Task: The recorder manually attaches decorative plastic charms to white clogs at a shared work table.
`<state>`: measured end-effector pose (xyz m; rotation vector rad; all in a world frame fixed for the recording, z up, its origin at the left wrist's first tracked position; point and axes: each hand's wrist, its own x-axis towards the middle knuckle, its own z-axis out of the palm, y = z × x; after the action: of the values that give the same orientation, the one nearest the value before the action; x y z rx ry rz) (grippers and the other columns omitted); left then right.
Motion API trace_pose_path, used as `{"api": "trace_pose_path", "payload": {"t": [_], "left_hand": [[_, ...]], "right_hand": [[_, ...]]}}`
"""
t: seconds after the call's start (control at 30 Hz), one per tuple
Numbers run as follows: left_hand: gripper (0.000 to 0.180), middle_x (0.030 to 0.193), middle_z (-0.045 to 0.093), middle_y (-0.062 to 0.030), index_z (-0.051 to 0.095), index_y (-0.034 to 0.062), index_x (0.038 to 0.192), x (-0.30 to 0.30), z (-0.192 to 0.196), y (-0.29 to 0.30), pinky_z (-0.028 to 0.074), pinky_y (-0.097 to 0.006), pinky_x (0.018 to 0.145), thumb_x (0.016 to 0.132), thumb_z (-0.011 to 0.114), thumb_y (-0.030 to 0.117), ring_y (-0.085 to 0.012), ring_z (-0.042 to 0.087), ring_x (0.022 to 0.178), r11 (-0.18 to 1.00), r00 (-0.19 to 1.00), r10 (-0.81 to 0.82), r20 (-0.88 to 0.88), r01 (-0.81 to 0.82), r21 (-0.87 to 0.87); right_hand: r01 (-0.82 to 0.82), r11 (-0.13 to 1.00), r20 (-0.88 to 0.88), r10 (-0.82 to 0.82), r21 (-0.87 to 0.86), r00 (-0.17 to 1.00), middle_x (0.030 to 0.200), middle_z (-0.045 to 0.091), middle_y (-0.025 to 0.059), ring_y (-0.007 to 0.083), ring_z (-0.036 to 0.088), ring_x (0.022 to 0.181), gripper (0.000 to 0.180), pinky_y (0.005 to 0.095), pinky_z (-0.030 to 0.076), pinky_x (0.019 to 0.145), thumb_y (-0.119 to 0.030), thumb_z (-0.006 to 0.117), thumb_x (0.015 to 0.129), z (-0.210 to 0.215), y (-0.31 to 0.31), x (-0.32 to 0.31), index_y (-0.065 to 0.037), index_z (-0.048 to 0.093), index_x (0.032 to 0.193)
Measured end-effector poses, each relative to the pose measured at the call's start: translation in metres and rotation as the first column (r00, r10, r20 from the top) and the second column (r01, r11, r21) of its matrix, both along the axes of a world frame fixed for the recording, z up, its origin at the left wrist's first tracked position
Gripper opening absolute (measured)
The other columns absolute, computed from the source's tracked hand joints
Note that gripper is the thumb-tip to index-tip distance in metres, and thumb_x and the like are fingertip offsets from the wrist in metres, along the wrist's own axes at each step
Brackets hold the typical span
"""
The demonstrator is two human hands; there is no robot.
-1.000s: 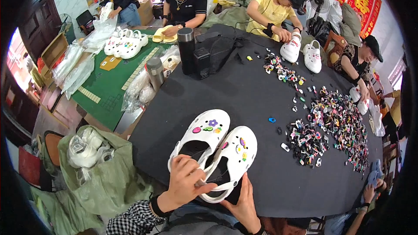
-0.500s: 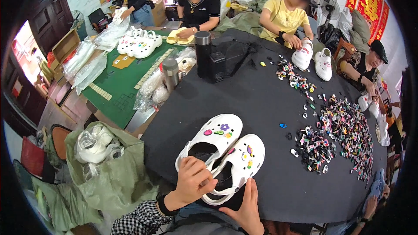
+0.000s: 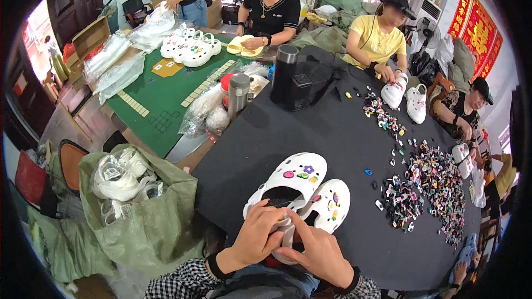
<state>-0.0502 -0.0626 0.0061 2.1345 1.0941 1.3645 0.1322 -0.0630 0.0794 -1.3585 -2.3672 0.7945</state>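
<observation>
Two white clogs (image 3: 295,173) stand side by side at the near edge of the black table, toes pointing away. Colourful charms sit on both; a purple flower charm (image 3: 308,169) marks the left one. My left hand (image 3: 256,233) is closed round the inner heel side of the left clog, fingertips at its opening. Over the right clog (image 3: 331,210), my right hand (image 3: 320,250) reaches in, index finger meeting the left fingertips and thumb against the heel strap. Anything small between the fingertips is hidden.
A large pile of loose charms (image 3: 438,188) covers the table's right side. Dark flasks (image 3: 285,72) stand at the far left edge. A green sack (image 3: 149,218) of wrapped white shoes is left of me. Across the table, a person in yellow (image 3: 377,39) handles white clogs.
My right hand has moved from the right clog's outer side to the heels, meeting my left hand. My left hand has shifted onto the inner heel side. The view has also turned slightly.
</observation>
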Motion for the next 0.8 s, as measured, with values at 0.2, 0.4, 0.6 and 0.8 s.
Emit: {"api": "trace_pose_path", "payload": {"t": [0.2, 0.4, 0.6, 0.8], "left_hand": [[0.058, 0.141, 0.039, -0.0236, 0.038, 0.0004, 0.141, -0.031, -0.009, -0.015, 0.03, -0.053, 0.11, 0.09, 0.061, 0.018, -0.0423, 0.038, 0.131, 0.992, 0.99, 0.119, 0.079, -0.115, -0.051], [0.082, 0.151, 0.023, -0.0264, 0.021, 0.011, 0.152, -0.047, -0.021, -0.027, 0.031, -0.049, 0.11, 0.089, 0.068, 0.033, -0.0441, 0.03, 0.137, 0.988, 0.966, 0.0, 0.26, 0.04, -0.149], [0.064, 0.144, 0.041, -0.0216, 0.037, 0.0097, 0.147, -0.063, -0.005, -0.038, 0.041, -0.044, 0.104, 0.091, 0.064, 0.026, -0.0367, 0.046, 0.129, 0.994, 0.939, -0.104, 0.328, 0.106, 0.01], [0.042, 0.132, 0.054, -0.0186, 0.055, 0.0017, 0.132, -0.102, -0.001, -0.069, 0.049, -0.041, 0.095, 0.093, 0.058, 0.016, -0.033, 0.058, 0.113, 0.994, 0.976, 0.063, 0.208, -0.042, -0.103]], "right_hand": [[-0.012, 0.969, -0.008, 0.01, -0.248, 1.0, 0.072, 0.064, 0.0124, 0.0227, 0.067, 0.069, 0.049, 0.0344, 0.051, 0.061, -0.029, 0.075, 0.083, -0.005, 0.013, -0.019, -0.003, 0.055, 0.121], [0.177, 0.821, -0.394, -0.435, -0.543, 0.81, 0.086, 0.062, 0.0043, 0.0107, 0.059, 0.072, 0.023, 0.0245, 0.048, 0.065, -0.001, 0.064, 0.087, 0.053, 0.02, 0.001, 0.0, 0.057, 0.109], [0.261, 0.874, -0.436, -0.438, -0.409, 0.786, 0.08, 0.06, 0.0077, 0.013, 0.059, 0.061, 0.037, 0.0249, 0.046, 0.054, -0.024, 0.074, 0.069, 0.179, 0.018, -0.033, -0.001, 0.056, 0.091], [-0.033, 0.957, -0.341, -0.07, -0.288, 0.938, 0.073, 0.063, 0.0068, 0.0103, 0.058, 0.057, 0.015, 0.0225, 0.045, 0.053, -0.011, 0.061, 0.09, 0.229, 0.079, -0.121, 0.0, 0.058, 0.1]]}}
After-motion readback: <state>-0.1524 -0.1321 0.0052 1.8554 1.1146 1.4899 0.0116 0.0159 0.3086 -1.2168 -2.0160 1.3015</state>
